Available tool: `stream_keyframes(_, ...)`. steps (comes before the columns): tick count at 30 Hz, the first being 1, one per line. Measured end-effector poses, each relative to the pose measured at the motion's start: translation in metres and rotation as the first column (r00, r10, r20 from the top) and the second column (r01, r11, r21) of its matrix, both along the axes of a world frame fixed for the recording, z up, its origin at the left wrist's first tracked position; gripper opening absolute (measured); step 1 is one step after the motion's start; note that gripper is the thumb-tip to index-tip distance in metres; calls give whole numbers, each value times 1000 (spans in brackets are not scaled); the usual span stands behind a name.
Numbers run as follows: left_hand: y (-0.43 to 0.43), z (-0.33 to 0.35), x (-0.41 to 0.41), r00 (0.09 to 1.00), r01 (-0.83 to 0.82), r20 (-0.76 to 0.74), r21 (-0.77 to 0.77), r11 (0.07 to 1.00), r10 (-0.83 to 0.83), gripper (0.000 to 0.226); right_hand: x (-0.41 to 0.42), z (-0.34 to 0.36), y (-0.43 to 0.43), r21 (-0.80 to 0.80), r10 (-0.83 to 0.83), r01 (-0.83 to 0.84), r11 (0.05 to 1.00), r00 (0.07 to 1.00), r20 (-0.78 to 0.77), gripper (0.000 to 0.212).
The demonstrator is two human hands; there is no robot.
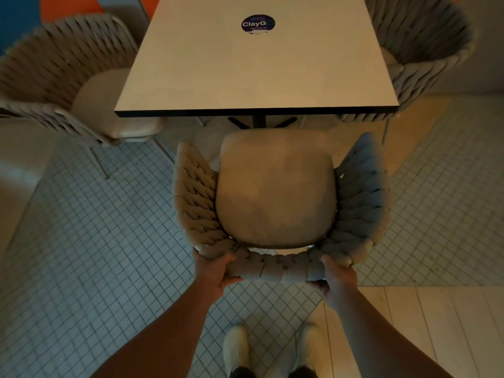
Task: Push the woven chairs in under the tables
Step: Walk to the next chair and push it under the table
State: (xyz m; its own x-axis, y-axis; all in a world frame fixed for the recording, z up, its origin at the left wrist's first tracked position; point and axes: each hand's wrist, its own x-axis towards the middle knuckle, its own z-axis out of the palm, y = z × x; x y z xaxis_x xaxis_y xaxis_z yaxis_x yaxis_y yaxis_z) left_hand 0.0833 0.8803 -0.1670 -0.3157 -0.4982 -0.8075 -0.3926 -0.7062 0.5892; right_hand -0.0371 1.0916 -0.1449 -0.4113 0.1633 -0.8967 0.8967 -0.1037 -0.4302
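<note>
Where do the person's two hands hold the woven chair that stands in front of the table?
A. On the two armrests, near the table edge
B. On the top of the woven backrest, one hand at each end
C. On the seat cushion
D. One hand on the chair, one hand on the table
B: the left hand and the right hand each wrap an end of the woven backrest of the woven chair, behind the seat cushion, away from the table.

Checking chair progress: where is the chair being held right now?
Head view, centre: the held chair faces the table, its seat front near the table edge, both hands on its backrest.
</note>
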Motion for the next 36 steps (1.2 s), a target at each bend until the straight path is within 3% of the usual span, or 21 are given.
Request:
stream_keyframes(28,-18,-17,-17,1000,-16,8,-19,1000,17,90,-15,-20,-2,-85,30,-35,996,997,-68,55)
stream_keyframes(36,7,20,-9,988,48,149,-20,999,-44,63,3,9,0,-46,127,-129,991,991,-52,54)
